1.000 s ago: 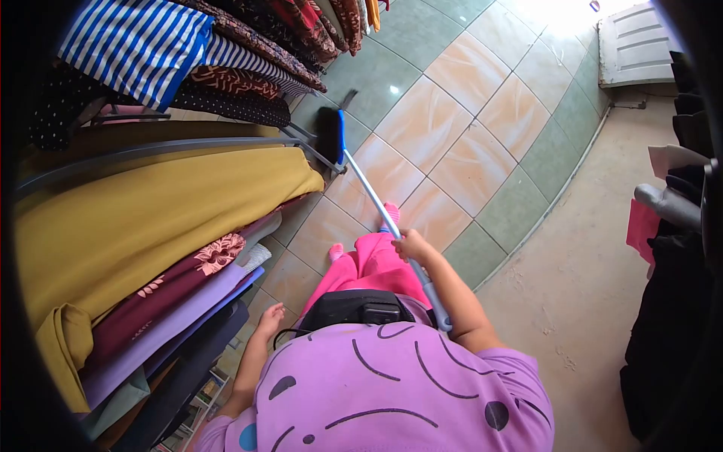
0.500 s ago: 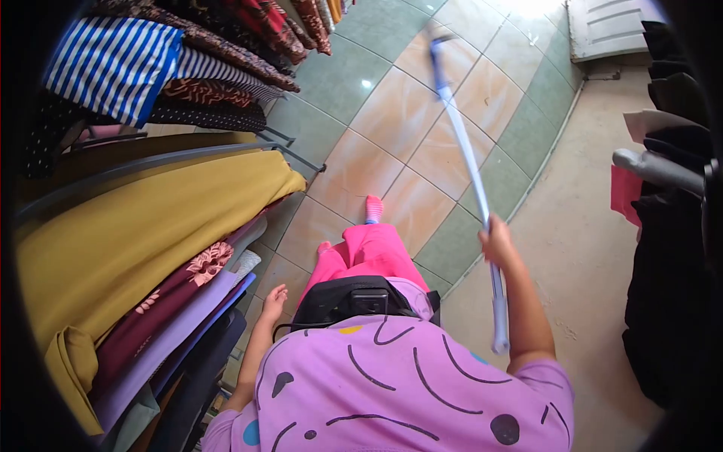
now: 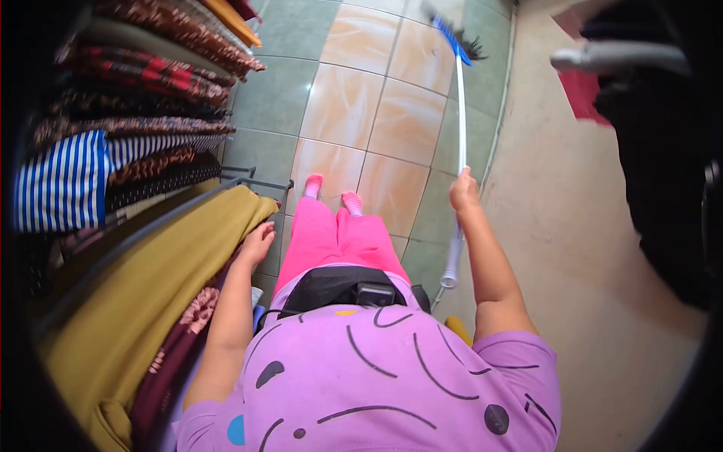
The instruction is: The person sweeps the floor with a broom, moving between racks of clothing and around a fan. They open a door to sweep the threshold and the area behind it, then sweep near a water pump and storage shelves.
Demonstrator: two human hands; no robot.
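Note:
My right hand (image 3: 464,190) is wrapped round the pale handle of a broom (image 3: 462,113), below its middle. The handle's hollow grip end hangs behind the hand, near my forearm. Far ahead, close over the floor tiles, is the broom's blue head (image 3: 453,39) with dark bristles. My left hand (image 3: 258,242) hangs at my left side with nothing in it, its fingers loosely bent and apart. It overlaps the end of a mustard garment (image 3: 162,290) on the rack in this view.
A metal clothes rack (image 3: 256,182) juts out on the left, with patterned clothes (image 3: 154,71) hanging further ahead. Tiled floor (image 3: 339,102) runs forward between the rack and the beige wall (image 3: 550,226). Black clothes (image 3: 655,173) hang on the right.
The broom's head has shifted right in view, toward the wall side, and the handle is more upright. My left hand has come up beside the mustard garment. My feet have stepped.

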